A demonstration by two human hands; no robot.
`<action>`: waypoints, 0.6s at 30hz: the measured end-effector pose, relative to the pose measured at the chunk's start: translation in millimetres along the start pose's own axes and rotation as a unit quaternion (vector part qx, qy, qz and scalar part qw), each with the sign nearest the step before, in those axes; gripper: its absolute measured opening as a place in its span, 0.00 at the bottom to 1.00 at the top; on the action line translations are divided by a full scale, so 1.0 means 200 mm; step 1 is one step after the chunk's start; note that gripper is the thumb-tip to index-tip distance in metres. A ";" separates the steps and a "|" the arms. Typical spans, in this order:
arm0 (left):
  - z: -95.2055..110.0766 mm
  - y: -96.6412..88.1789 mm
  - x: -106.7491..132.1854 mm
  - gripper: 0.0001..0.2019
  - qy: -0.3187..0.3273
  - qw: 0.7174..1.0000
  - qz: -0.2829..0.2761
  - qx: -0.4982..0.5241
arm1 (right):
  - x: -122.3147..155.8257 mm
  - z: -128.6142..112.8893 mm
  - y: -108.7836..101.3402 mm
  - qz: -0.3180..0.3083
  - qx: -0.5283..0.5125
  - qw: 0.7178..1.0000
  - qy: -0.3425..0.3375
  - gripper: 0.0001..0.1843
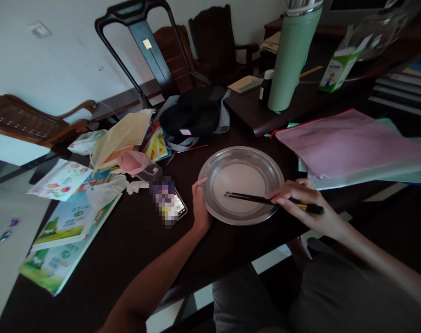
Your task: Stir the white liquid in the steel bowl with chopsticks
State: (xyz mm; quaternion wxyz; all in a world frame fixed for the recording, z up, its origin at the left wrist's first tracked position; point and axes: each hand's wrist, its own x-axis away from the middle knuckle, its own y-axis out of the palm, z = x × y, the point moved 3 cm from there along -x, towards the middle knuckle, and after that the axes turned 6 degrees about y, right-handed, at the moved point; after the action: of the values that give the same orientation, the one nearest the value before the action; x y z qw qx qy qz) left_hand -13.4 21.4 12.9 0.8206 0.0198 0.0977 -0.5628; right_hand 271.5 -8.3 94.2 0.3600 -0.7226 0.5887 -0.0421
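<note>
A round metal bowl [241, 217] stands on the dark table, holding a whitish liquid [236, 178]. My left hand [201, 206] grips the bowl's left rim, a finger resting over the edge. In my right hand [302, 203] is a pair of dark chopsticks [250, 198] with gold bands near the back ends. Their tips reach into the bowl over the white liquid; whether they touch it I cannot tell. Left of the bowl lies a lit phone [177, 206], its screen partly blurred.
Booklets [65, 231], tissues and a pink item [132, 162] crowd the left side. A black bag [193, 111] sits behind the bowl. To the right lie a pink zip folder [342, 143] and papers; farther back stand a green thermos [294, 60], a small bottle [266, 88] and a box [340, 69].
</note>
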 end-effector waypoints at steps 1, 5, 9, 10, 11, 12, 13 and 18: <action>0.00 0.00 0.00 0.24 0.001 1.000 0.001 0.001 | -0.01 0.01 0.01 0.003 0.007 1.000 0.001 0.12; 0.00 0.00 0.00 0.24 -0.005 1.000 0.001 0.001 | -0.02 0.04 0.03 0.029 0.040 0.999 -0.007 0.11; 0.00 0.00 0.00 0.21 -0.011 1.000 -0.001 -0.009 | -0.01 0.05 -0.03 0.079 0.069 0.994 -0.001 0.11; 0.00 0.00 0.00 0.20 -0.011 1.000 -0.004 -0.015 | 0.00 0.04 -0.05 0.094 0.073 0.993 0.004 0.11; 0.00 0.00 0.00 0.20 -0.010 1.000 -0.007 -0.020 | 0.01 0.04 -0.07 0.108 0.075 0.991 0.008 0.12; 0.00 0.00 0.00 0.19 -0.010 1.000 -0.008 -0.022 | 0.02 0.03 -0.09 0.120 0.075 0.990 0.012 0.13; 0.00 0.00 -0.01 0.20 -0.010 1.000 -0.007 -0.020 | 0.04 0.03 -0.11 0.129 0.072 0.989 0.017 0.14; 0.01 0.00 0.00 0.21 -0.008 1.000 -0.001 -0.012 | 0.10 0.01 -0.18 0.134 0.005 0.990 0.052 0.17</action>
State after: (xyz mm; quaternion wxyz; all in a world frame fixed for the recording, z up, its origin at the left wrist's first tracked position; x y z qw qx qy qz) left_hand -13.0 21.8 14.5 0.8210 0.0055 0.0983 -0.5623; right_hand 307.5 -23.8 105.3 0.3352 -0.6318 0.6981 -0.0338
